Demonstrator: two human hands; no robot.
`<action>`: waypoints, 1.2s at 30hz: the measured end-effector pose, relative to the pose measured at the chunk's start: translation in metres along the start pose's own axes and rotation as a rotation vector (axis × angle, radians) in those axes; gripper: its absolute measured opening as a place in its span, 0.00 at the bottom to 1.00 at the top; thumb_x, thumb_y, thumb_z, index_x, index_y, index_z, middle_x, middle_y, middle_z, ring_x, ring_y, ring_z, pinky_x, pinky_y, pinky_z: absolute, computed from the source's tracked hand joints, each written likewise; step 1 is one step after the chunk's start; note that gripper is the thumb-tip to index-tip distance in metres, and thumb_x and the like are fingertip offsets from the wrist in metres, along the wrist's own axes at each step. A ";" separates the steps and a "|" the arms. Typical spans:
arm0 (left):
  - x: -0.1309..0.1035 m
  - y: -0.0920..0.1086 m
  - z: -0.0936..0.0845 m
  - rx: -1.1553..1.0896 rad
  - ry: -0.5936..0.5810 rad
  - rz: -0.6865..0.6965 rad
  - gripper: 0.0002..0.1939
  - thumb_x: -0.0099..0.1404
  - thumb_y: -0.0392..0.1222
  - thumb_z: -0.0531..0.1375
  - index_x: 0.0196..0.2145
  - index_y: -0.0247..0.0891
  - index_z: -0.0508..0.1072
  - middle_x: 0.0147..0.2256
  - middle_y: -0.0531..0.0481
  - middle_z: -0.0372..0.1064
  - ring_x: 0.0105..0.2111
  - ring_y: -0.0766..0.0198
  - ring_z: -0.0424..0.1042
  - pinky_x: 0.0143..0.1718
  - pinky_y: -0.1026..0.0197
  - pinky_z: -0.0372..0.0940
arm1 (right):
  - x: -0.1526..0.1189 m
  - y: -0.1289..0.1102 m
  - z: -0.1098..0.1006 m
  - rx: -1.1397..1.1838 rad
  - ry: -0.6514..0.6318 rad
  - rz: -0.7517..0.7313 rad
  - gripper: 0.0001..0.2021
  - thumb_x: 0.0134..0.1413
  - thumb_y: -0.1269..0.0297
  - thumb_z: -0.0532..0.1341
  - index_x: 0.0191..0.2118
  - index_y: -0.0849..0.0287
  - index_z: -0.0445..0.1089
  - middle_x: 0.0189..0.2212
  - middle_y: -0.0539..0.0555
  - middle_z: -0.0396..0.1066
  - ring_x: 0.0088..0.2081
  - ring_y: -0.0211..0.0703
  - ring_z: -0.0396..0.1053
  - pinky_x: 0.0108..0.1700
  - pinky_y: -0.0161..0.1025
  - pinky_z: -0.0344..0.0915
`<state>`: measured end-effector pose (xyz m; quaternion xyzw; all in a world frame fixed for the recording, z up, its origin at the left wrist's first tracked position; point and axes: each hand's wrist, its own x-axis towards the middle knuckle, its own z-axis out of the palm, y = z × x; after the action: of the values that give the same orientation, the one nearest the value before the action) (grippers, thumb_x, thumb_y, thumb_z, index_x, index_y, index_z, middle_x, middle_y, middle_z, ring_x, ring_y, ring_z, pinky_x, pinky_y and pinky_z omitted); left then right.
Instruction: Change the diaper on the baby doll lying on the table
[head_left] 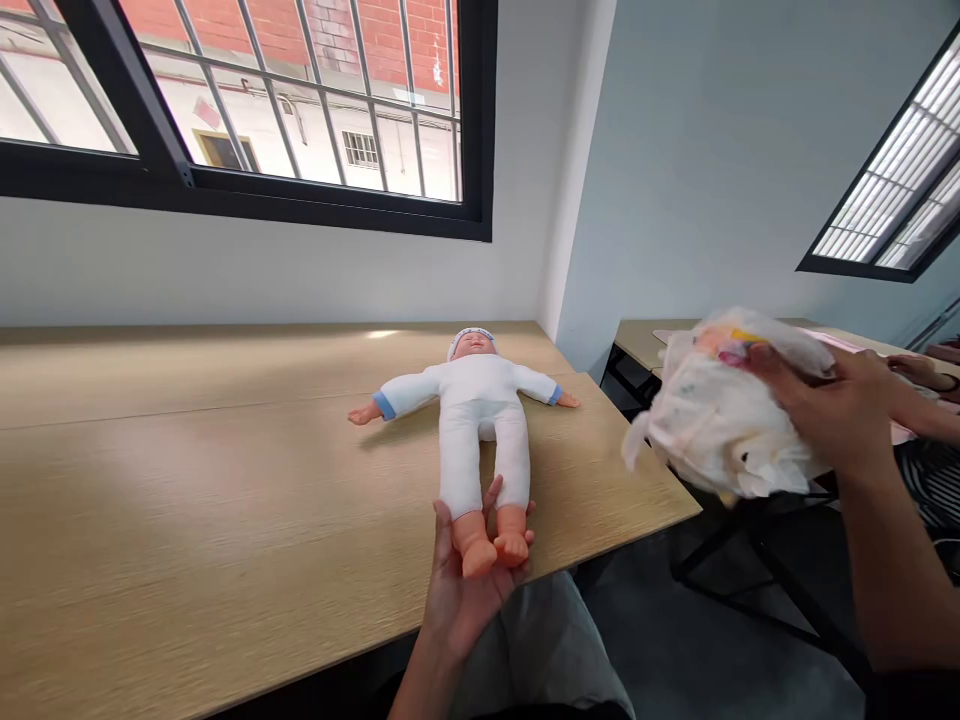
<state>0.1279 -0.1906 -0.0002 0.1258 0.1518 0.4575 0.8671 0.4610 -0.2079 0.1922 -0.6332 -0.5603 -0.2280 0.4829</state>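
Desk: the pale wood desk (pixel 225 500) runs below the window and carries the doll; its work looks part-way along at best, with one thing laid out and the other held off it.
Second desk: another desk (pixel 641 343) stands to the right, with a co-worker's hand (pixel 919 371) over there.
Doll: the white-bodied doll (pixel 484 385) lies face up, head toward the wall, arms spread, feet near the front edge; laying it out seems done, letting go of it is not.
Bag: a crumpled whitish bag (pixel 724 410) hangs in the air past the desk's right end, not set down (its contents, some orange, pink and yellow showing, are too blurred to name).
Right hand: the right hand (pixel 847 405) has its fingers closed on the bag's upper side, gripping it.
Left hand: the left hand (pixel 469 600) cups the doll's lower legs from below, thumb outside one leg, a finger between both, the fingers curled around them.
Cap: the cap (pixel 471 333) sits on the doll's head.
Cuffs: a blue cuff (pixel 385 405) shows at each wrist, both sleeves fully extended.
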 end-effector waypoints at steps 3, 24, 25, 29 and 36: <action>0.001 -0.001 -0.004 0.003 -0.028 0.006 0.45 0.62 0.71 0.51 0.69 0.46 0.46 0.52 0.33 0.69 0.41 0.52 0.75 0.39 0.54 0.68 | -0.015 -0.010 0.024 0.059 0.043 -0.129 0.19 0.54 0.49 0.65 0.23 0.60 0.68 0.18 0.49 0.61 0.21 0.33 0.57 0.25 0.34 0.56; 0.019 -0.013 -0.014 -0.071 -0.627 0.075 0.42 0.63 0.74 0.33 0.65 0.54 0.58 0.64 0.41 0.58 0.61 0.52 0.63 0.60 0.51 0.56 | -0.187 0.016 0.124 0.557 -0.379 0.194 0.11 0.63 0.54 0.58 0.38 0.56 0.70 0.37 0.54 0.71 0.40 0.45 0.72 0.43 0.43 0.73; 0.019 -0.012 -0.012 -0.067 -0.642 0.069 0.43 0.62 0.74 0.32 0.66 0.54 0.57 0.65 0.41 0.57 0.61 0.53 0.62 0.60 0.51 0.56 | -0.189 0.016 0.125 0.546 -0.382 0.206 0.12 0.63 0.54 0.58 0.39 0.56 0.70 0.37 0.55 0.72 0.39 0.45 0.73 0.42 0.43 0.73; 0.020 -0.011 -0.012 -0.051 -0.643 0.073 0.42 0.63 0.73 0.32 0.66 0.55 0.55 0.65 0.41 0.56 0.60 0.53 0.64 0.60 0.51 0.56 | -0.196 0.020 0.128 0.534 -0.384 0.368 0.15 0.63 0.49 0.56 0.42 0.57 0.67 0.34 0.55 0.73 0.34 0.46 0.74 0.37 0.45 0.74; 0.018 -0.013 -0.020 -0.062 -0.494 0.108 0.35 0.67 0.70 0.39 0.64 0.55 0.60 0.57 0.44 0.68 0.55 0.53 0.68 0.57 0.48 0.59 | -0.146 0.057 0.114 0.307 -0.186 0.409 0.21 0.60 0.44 0.55 0.44 0.59 0.65 0.41 0.61 0.69 0.31 0.47 0.74 0.31 0.46 0.74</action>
<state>0.1397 -0.1811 -0.0262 0.2151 -0.0855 0.4632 0.8555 0.4456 -0.1755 0.0016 -0.6709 -0.4907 0.0208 0.5557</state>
